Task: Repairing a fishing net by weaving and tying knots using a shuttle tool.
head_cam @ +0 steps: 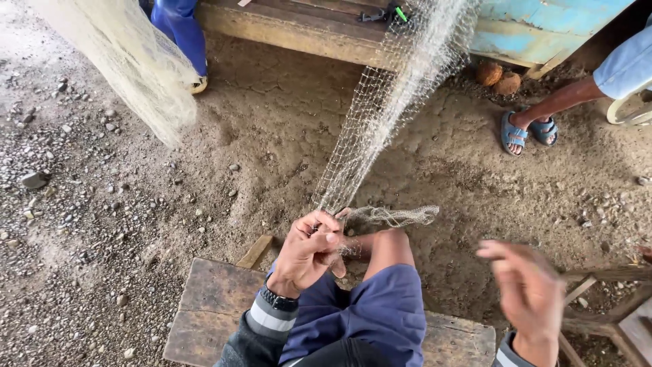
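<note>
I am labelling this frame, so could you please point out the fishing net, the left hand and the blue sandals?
fishing net (380,115): head view, on the stretched mesh mid-span.
left hand (307,250): head view, on the back of the hand.
blue sandals (514,134): head view, on the strap of the nearer sandal.

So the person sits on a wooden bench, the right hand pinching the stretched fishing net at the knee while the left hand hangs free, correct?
Not quite: the hands are swapped. The head view shows the left hand pinching the fishing net at the knee, while the right hand, blurred, hangs free of it. The person does sit on the wooden bench.
</note>
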